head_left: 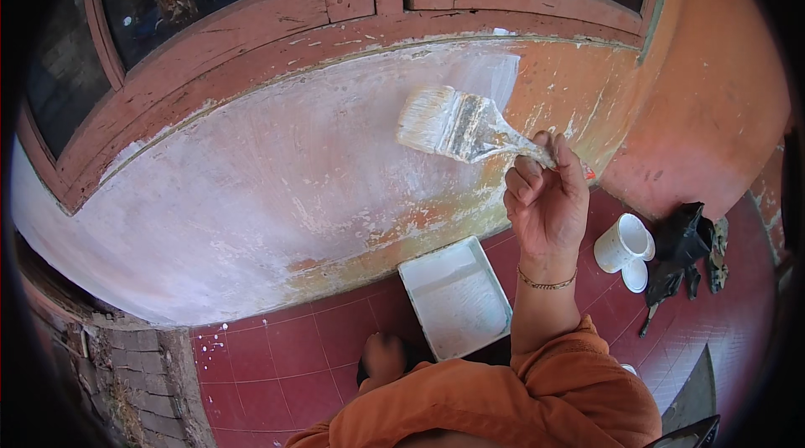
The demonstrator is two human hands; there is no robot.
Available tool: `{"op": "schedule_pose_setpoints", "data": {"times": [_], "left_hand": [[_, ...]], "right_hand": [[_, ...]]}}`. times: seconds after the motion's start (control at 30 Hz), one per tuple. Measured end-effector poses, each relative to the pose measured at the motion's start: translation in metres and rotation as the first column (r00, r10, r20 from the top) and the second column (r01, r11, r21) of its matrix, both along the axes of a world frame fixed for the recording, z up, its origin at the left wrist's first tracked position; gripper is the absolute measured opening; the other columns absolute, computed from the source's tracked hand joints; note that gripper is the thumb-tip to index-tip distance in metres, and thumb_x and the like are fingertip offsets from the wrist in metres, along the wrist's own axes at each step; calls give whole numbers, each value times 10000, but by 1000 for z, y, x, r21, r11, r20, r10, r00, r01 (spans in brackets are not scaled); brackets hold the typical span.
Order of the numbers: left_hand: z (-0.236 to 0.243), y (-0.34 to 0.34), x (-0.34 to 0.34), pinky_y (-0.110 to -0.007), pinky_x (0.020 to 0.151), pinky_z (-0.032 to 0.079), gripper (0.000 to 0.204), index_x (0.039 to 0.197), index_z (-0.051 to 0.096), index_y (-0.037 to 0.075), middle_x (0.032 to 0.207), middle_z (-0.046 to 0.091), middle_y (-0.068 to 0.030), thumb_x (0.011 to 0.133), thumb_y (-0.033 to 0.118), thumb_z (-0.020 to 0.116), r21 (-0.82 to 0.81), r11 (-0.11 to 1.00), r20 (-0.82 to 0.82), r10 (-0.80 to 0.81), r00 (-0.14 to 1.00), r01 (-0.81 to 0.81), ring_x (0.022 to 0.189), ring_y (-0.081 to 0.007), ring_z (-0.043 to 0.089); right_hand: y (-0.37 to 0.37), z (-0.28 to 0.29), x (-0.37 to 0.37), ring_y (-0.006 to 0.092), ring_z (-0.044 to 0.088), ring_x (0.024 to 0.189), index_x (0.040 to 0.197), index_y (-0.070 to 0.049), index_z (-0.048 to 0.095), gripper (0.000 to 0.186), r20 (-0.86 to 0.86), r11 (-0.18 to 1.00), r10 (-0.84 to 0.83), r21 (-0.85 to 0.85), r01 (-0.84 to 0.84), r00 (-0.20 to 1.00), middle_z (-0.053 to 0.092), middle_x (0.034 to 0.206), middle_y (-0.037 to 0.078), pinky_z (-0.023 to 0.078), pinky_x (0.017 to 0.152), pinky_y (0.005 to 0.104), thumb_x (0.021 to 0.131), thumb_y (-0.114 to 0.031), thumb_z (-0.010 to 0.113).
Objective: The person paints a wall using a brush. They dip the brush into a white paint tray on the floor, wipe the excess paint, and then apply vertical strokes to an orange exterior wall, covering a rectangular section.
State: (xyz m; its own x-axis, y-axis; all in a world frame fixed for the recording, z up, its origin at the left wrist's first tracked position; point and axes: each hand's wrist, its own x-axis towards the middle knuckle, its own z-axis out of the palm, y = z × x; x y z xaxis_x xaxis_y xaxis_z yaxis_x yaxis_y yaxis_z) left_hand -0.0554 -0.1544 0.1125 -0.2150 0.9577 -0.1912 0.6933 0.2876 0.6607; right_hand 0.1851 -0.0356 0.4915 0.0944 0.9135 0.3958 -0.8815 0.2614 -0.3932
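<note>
Starting with the head view, straight to the right hand (545,200): pinching a wide brush (468,125) by its handle between thumb and curled fingers, palm turned toward the camera. Held up in front of the wall (251,188), well clear of the tiled floor (285,356). And look at that long axis! Running leftward from the hand and slightly upward in view, from red-tipped handle end to white-coated bristles (422,118). Nearly crosswise to the forearm (545,318), not in line with it.

Now the big relation: bristles to the hand's left, over the whitened stretch; bare orange patch (579,83) right of the brush head and above the knuckles. Pointing away from that orange, then. Touching the wall or just short? Seemingly apart, but cannot tell for certain from this angle.

No contest over the nearer hand: clearly the right, with the brush in its grasp. Over to the left hand: cannot tell. Only a blurred, rounded shape (383,356) beside the orange clothing (470,402), possibly hand, possibly foot.

Down below the brush in view, left of the forearm: a white tray (437,252). Off right: a white tub (610,248), just beside a dark bundle (681,237).
</note>
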Motion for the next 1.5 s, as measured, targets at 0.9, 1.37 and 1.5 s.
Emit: {"op": "schedule_pose_setpoints", "data": {"times": [0.9,1.37,1.5], "left_hand": [[2,6,9,-562,1065,260,581,1341,372,-32,1395,377,-231,954,398,431,-36,999,-27,-21,999,20,1298,-392,376],[6,7,7,-559,1074,251,571,1341,370,-32,1399,367,-233,960,389,425,-52,998,13,-25,1000,26,1302,-394,370],[4,6,6,-561,1073,252,565,1337,376,-33,1393,377,-231,960,385,428,-48,999,23,-14,1000,15,1300,-394,373]], "right_hand": [[2,-7,-1,233,651,723,1017,4,610,337,396,475,-878,791,386,269,680,848,157,504,607,291,752,-92,795],[64,-83,-49,199,660,861,1046,31,620,283,479,523,-843,617,588,247,660,969,177,523,756,297,780,93,693],[28,-72,-33,252,680,908,1050,41,612,273,458,489,-866,690,534,202,657,989,203,524,779,316,790,73,685]]}}
